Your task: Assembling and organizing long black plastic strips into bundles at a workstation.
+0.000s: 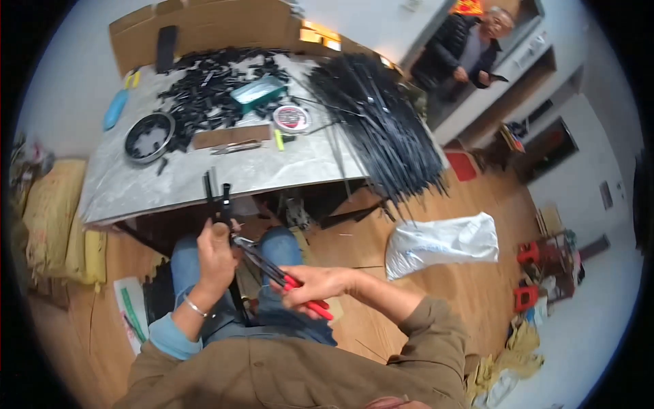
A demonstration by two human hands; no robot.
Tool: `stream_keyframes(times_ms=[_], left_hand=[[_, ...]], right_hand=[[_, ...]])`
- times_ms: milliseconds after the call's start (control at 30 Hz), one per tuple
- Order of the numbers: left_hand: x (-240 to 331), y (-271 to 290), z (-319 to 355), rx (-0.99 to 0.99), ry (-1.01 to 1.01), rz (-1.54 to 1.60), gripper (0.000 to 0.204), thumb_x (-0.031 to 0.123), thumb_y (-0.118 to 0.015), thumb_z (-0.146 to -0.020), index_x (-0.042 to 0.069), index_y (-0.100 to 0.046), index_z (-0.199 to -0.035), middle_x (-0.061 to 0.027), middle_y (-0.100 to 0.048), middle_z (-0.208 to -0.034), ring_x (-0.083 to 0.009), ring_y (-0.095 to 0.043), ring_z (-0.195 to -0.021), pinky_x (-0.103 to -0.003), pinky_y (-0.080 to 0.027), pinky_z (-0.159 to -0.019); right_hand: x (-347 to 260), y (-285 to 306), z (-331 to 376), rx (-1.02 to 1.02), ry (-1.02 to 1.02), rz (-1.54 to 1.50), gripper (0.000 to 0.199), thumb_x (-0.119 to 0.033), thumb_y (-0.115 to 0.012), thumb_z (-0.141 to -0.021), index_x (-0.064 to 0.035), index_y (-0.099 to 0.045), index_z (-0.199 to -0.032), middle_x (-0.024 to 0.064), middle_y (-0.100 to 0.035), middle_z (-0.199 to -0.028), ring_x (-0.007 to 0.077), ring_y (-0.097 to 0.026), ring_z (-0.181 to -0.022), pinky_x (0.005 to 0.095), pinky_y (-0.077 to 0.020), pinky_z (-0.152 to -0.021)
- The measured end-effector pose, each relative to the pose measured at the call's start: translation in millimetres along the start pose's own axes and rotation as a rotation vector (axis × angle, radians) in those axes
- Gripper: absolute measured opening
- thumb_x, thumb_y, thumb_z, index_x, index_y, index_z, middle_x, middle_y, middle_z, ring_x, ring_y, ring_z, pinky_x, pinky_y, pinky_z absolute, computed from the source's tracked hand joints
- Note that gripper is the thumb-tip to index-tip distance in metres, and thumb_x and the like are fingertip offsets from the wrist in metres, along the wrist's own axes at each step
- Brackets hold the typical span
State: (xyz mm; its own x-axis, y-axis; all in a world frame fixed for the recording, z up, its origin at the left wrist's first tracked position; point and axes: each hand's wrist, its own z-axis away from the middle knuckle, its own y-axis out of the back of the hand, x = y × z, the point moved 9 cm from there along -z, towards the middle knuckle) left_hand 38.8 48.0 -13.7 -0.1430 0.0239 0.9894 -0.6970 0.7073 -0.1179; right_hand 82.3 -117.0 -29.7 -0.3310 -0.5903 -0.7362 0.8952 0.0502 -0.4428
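My left hand (pixel 216 253) is closed around a few thin black strips (pixel 226 198) that stick up above its fingers, over my lap. In my right hand (pixel 310 285) are long pliers (pixel 318 309) with red handles, gripped by the fingers. The jaws of the pliers reach to my left hand, close against the lower part of the black pieces. Whether they bite on anything cannot be made out. Above my hands is the front edge of a grey table (pixel 197 180). A large bundle of long black strips (pixel 381 129) overhangs its right side.
Small black pieces (pixel 197 95) are heaped on the table beside a green box (pixel 259 92), a round tin (pixel 293 118), a brown bar (pixel 231 136) and a metal bowl (pixel 148 138). A white sack (pixel 443 244) lies on the floor. Another person (pixel 460 58) stands at the doorway.
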Motion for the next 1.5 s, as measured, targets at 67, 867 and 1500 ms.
stream_keyframes(times_ms=[67, 867, 1500], left_hand=[[1, -9, -6, -0.027, -0.031, 0.014, 0.052, 0.058, -0.039, -0.094, 0.007, -0.052, -0.093, 0.0021, -0.049, -0.063, -0.0043, -0.04, -0.044, -0.019, -0.031, -0.038], [3, -21, -13, -0.127, -0.033, 0.048, 0.056, 0.06, -0.044, -0.09, 0.005, -0.051, -0.097, 0.0024, -0.045, -0.071, -0.0025, -0.038, -0.049, -0.018, -0.03, -0.041], [2, -15, -14, -0.204, -0.009, 0.22, 0.058, 0.061, -0.04, -0.091, 0.005, -0.052, -0.091, 0.0015, -0.048, -0.063, -0.0028, -0.038, -0.044, -0.019, -0.028, -0.038]], right_hand=[[-33, 15, 9, 0.305, 0.118, 0.798, 0.022, -0.016, -0.053, -0.09, -0.004, -0.045, -0.107, 0.0072, -0.054, -0.07, 0.0155, -0.061, -0.063, 0.0283, -0.0492, -0.057], [10, -1, 7, -0.13, 0.167, -0.434, 0.017, -0.013, -0.057, -0.084, -0.0032, -0.049, -0.095, 0.008, -0.057, -0.064, 0.0188, -0.055, -0.046, 0.0292, -0.0443, -0.043], [-34, -13, 17, 0.24, 0.077, -0.07, 0.046, -0.022, -0.052, -0.095, 0.0049, -0.041, -0.13, 0.0185, -0.064, -0.099, 0.0251, -0.067, -0.078, 0.0352, -0.0546, -0.072]])
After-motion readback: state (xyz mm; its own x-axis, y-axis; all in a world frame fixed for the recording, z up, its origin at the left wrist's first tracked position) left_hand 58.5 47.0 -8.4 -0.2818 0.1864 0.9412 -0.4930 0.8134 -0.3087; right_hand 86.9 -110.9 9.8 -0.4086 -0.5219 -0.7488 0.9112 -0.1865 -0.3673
